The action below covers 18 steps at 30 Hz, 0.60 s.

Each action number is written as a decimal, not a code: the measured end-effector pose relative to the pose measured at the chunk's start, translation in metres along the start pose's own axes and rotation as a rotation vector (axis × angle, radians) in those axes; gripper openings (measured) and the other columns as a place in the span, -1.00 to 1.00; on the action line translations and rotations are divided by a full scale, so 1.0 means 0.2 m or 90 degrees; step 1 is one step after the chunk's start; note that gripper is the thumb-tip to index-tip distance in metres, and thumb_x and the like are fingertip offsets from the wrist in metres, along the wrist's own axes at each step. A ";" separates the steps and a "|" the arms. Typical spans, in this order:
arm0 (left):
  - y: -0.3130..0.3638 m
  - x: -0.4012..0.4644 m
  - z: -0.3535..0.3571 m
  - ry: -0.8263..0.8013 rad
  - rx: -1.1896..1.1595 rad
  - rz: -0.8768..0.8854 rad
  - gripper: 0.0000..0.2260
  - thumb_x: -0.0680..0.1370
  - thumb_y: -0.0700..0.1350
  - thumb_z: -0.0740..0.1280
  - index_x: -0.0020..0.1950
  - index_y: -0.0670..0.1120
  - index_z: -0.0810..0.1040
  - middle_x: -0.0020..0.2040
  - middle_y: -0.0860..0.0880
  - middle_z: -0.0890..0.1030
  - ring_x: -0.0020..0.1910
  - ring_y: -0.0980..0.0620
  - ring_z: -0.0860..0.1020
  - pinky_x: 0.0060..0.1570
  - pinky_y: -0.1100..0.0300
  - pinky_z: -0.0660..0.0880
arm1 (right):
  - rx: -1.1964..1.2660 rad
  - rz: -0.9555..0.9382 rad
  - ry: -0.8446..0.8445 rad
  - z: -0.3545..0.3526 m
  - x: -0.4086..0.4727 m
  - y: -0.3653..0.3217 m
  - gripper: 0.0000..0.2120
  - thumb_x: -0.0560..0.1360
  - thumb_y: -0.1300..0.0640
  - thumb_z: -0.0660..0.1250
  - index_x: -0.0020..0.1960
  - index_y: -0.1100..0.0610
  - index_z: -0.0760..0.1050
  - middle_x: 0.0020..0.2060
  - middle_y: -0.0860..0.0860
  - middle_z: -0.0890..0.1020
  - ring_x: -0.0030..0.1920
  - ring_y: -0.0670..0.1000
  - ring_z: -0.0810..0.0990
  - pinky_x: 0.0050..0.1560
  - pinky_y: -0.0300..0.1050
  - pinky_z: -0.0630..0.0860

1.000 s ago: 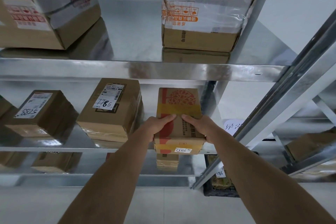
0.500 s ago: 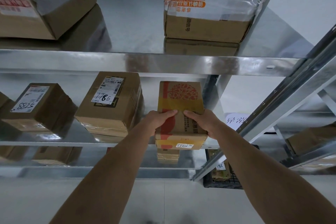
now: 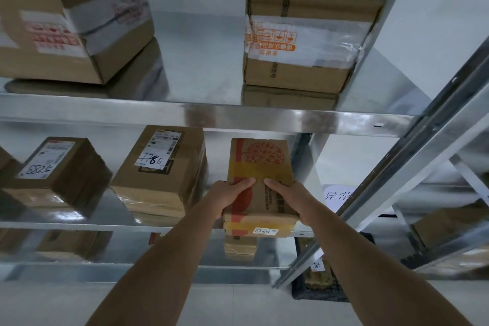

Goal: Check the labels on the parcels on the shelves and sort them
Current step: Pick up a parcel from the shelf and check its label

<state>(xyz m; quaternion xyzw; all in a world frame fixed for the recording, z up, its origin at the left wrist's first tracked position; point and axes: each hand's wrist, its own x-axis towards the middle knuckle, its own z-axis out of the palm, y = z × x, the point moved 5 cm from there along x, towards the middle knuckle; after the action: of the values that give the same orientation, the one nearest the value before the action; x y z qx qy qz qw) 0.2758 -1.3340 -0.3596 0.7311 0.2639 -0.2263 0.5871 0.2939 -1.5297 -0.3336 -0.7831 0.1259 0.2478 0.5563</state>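
A flat cardboard parcel with a red tree print (image 3: 260,161) lies at the right end of the middle shelf (image 3: 66,225), its front edge carrying a small white label. My left hand (image 3: 229,197) grips its left side and my right hand (image 3: 287,197) grips its right side, fingers laid over the top. To its left sit a parcel marked 7786 (image 3: 161,169) and another with a handwritten label (image 3: 57,169). Two larger taped boxes (image 3: 304,32) (image 3: 71,18) stand on the upper shelf (image 3: 211,111).
A slanted metal upright (image 3: 397,188) crosses the right side. A black crate (image 3: 317,286) with a labelled parcel sits on the floor below. More boxes lie on the lowest shelf (image 3: 66,243) and on a neighbouring rack (image 3: 449,222). A white paper sign (image 3: 337,194) lies right of the held parcel.
The view has tilted upward, showing more of the upper shelf. Both hands keep hold of the tree-print parcel, which stays at the right end of the middle shelf.
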 end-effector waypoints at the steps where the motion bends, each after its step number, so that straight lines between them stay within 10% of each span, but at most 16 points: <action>1: 0.00 -0.02 -0.01 -0.002 -0.008 0.003 -0.17 0.34 0.40 0.48 0.42 -0.11 0.45 0.30 -0.14 0.59 0.26 -0.17 0.58 0.28 -0.06 0.54 | 0.012 0.011 -0.008 0.01 -0.03 -0.01 -0.39 0.44 -0.30 0.44 0.33 0.06 0.50 0.04 0.04 0.71 0.05 0.10 0.68 0.22 0.14 0.59; 5: 0.01 -0.07 -0.05 -0.031 -0.089 -0.006 -0.18 0.29 0.38 0.51 0.32 -0.17 0.48 0.18 -0.16 0.63 0.14 -0.18 0.64 0.14 -0.07 0.63 | 0.096 0.033 -0.014 -0.06 -0.12 -0.06 -0.52 0.64 -0.33 -0.01 0.08 -0.01 0.51 -0.12 0.03 0.61 -0.14 0.02 0.59 -0.13 -0.08 0.50; 7: -0.01 -0.08 -0.04 -0.059 -0.137 -0.022 -0.20 0.28 0.35 0.51 0.30 -0.17 0.49 0.15 -0.18 0.66 0.10 -0.18 0.66 0.07 -0.06 0.66 | 0.094 0.039 0.009 -0.12 -0.16 -0.08 -0.51 0.64 -0.36 -0.08 0.11 -0.07 0.48 -0.05 0.07 0.59 -0.04 0.09 0.57 0.11 0.04 0.54; 13: -0.02 -0.10 0.00 -0.050 -0.103 0.012 -0.38 0.45 0.26 0.45 0.35 -0.10 0.51 0.17 -0.08 0.66 0.18 -0.15 0.62 0.21 -0.18 0.59 | -0.029 -0.088 0.073 -0.22 -0.17 -0.12 -0.51 0.63 -0.19 0.23 0.49 -0.06 0.25 0.14 -0.03 0.54 0.03 0.05 0.58 -0.20 -0.20 0.56; 18: 0.08 -0.14 0.00 -0.016 -0.053 0.080 -0.67 0.72 -0.05 0.20 0.49 -0.04 0.42 0.21 -0.05 0.60 0.14 -0.08 0.58 0.11 -0.04 0.58 | -0.084 -0.102 0.118 -0.16 -0.15 -0.12 -0.28 0.48 -0.30 0.38 0.48 0.02 0.24 0.22 -0.05 0.49 0.17 0.08 0.54 0.25 0.05 0.58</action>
<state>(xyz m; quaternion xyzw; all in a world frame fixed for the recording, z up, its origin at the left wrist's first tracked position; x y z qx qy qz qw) 0.2653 -1.3400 -0.3306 0.7184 0.2187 -0.1870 0.6333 0.2878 -1.5543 -0.2897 -0.8449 0.0970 0.1371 0.5078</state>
